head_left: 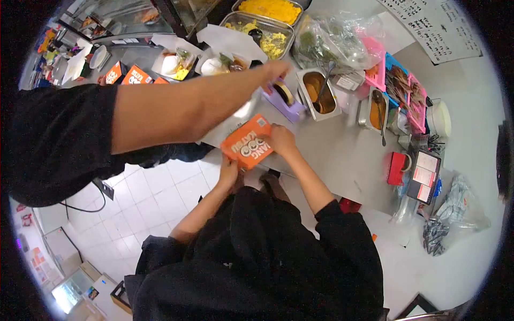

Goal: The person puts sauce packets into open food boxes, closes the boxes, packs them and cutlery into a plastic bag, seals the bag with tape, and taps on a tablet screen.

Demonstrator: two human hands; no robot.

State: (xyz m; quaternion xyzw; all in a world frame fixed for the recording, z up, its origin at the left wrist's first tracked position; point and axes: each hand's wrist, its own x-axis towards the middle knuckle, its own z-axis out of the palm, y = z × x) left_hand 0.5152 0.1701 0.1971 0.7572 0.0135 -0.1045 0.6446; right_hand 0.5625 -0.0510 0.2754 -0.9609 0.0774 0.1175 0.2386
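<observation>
An orange printed food box is between my hands at the front edge of the counter. My left hand has its fingers closed on the box's lower left corner. On the right side of the same box, my right hand grips the edge, some fingers hidden from view. Just beyond the box stands a purple tape dispenser with a roll of tape. A co-worker's bare arm in a black sleeve crosses from the left, its hand at the dispenser.
Metal containers with spoons stand right of the dispenser. Trays of yellow food, a plastic bag of greens and pink baskets line the back. A tablet and a red tape dispenser are at the right. Open food boxes sit behind the co-worker's arm.
</observation>
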